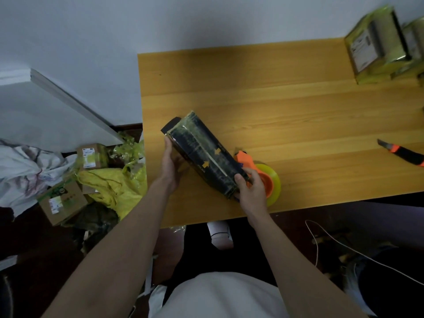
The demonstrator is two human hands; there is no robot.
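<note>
Black box point(204, 154) was tilted over the near left part of the table point(298, 99), right hand point(251, 189) gripping its near corner, left hand point(169, 164) flat against its left side, fingers straight. Orange tape dispenser point(263, 177) sat just behind it, utility knife point(403, 154) way off right.

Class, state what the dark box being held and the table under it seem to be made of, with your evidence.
Dark box: likely cardboard wrapped in glossy clear tape; folded flap, shiny wrinkled streaks. Table: wood or wood-look laminate, matte; grain lines, plank bands.
</note>
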